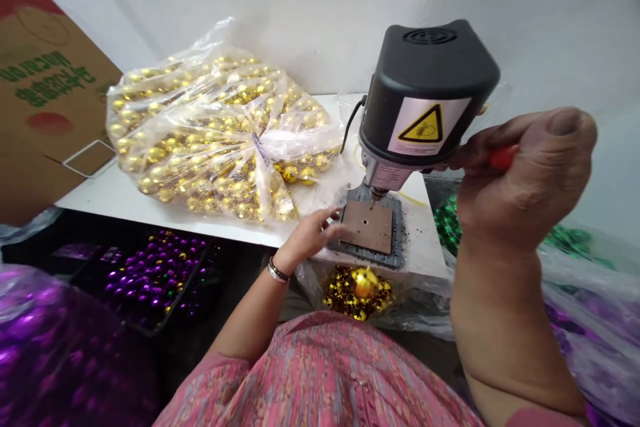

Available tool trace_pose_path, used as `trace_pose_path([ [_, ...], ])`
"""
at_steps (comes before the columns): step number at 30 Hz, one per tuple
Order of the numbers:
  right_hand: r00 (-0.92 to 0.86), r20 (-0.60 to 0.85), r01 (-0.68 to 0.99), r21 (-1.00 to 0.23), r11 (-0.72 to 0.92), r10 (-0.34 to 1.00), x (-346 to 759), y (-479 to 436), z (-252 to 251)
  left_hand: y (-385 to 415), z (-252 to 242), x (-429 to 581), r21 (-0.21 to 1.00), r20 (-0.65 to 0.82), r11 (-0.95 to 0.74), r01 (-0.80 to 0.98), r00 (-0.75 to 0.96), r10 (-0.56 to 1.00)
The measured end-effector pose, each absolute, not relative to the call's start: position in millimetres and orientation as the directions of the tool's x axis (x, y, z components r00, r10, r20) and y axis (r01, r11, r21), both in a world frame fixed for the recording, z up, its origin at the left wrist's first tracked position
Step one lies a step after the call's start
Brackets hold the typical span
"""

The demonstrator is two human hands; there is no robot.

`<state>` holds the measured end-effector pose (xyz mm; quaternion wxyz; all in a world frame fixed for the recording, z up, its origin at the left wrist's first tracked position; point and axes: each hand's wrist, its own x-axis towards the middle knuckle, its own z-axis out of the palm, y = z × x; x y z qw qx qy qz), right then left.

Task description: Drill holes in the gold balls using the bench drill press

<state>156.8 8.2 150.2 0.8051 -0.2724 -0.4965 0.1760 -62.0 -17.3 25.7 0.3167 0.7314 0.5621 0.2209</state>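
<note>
A small black bench drill press (430, 73) stands on the white table, a yellow warning label on its front. My right hand (525, 173) is wrapped round its red-knobbed lever (503, 157) at the right side. Below the drill bit, a brown square board (367, 230) with a dark hole lies on the grey metal base (397, 227). My left hand (313, 233) is at the board's left edge, thumb and fingers apart; whether the fingertips touch the board I cannot tell. Dark crumbs are scattered round the base.
A tied clear bag of gold beads (215, 140) fills the table's left part. Below the front edge is an open bag of gold beads (357, 293). Purple beads (150, 273) lie in a black crate at lower left, and a cardboard box (45, 80) stands far left. Green beads (447, 220) are at right.
</note>
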Motion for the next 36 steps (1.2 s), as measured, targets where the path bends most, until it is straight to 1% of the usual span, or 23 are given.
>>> trace_pose_path([
  [1,0.447,0.705,-0.006,-0.614,0.789,0.551,157,8,150,-11,27,-68,0.644,0.007,-0.155,0.749,0.197,0.980],
  [2,0.452,0.702,-0.004,-0.614,0.789,0.549,157,8,151,-6,29,-73,0.548,0.039,-0.138,0.825,0.140,0.989],
  [4,0.460,0.695,-0.021,-0.614,0.789,0.553,157,8,150,3,32,-85,0.303,0.029,-0.082,0.950,0.076,0.997],
  [6,0.454,0.695,-0.037,-0.611,0.791,0.558,158,8,150,6,35,-96,0.088,-0.024,-0.018,0.996,0.020,1.000],
  [8,0.441,0.704,-0.036,-0.605,0.795,0.556,159,9,148,3,36,-106,-0.030,-0.048,0.045,0.999,-0.046,0.998],
  [11,0.435,0.723,-0.037,-0.582,0.813,0.537,159,9,146,-5,37,-113,-0.090,-0.054,0.103,0.991,-0.108,0.993],
  [16,0.415,0.748,0.016,-0.575,0.818,0.518,160,7,145,-4,38,-108,-0.100,-0.075,0.099,0.990,-0.107,0.991],
  [18,0.398,0.753,0.034,-0.583,0.812,0.524,161,6,144,0,41,-108,-0.115,-0.103,0.110,0.987,-0.122,0.987],
  [21,0.392,0.745,0.039,-0.600,0.799,0.540,164,6,141,4,43,-114,-0.111,-0.183,0.134,0.985,-0.153,0.971],
  [24,0.388,0.743,0.026,-0.600,0.800,0.545,165,6,139,4,41,-118,-0.057,-0.225,0.127,0.990,-0.136,0.965],
  [26,0.384,0.747,0.021,-0.595,0.804,0.543,165,6,138,3,39,-114,0.020,-0.192,0.117,0.993,-0.111,0.975],
  [28,0.377,0.747,0.015,-0.596,0.803,0.547,165,6,137,2,37,-106,0.164,-0.107,0.118,0.979,-0.102,0.989],
  [29,0.374,0.744,0.013,-0.601,0.799,0.554,165,5,137,1,37,-100,0.280,-0.056,0.108,0.954,-0.096,0.994],
  [30,0.370,0.743,0.011,-0.604,0.797,0.558,165,5,137,1,38,-94,0.427,-0.012,0.078,0.901,-0.080,0.997],
  [32,0.367,0.744,0.009,-0.603,0.798,0.558,166,4,137,0,39,-83,0.729,0.016,0.003,0.684,-0.021,1.000],
  [33,0.365,0.746,0.010,-0.601,0.799,0.557,166,4,137,-1,40,-77,0.842,-0.003,-0.010,0.539,0.024,1.000],
  [34,0.363,0.748,0.011,-0.599,0.801,0.555,166,4,137,-1,40,-72,0.919,-0.040,0.006,0.395,0.078,0.996],
  [35,0.361,0.751,0.008,-0.596,0.803,0.553,166,3,137,0,39,-66,0.961,-0.090,0.051,0.271,0.132,0.987],
  [36,0.360,0.751,0.003,-0.594,0.805,0.553,166,3,138,0,38,-61,0.977,-0.146,0.114,0.178,0.179,0.973],
])
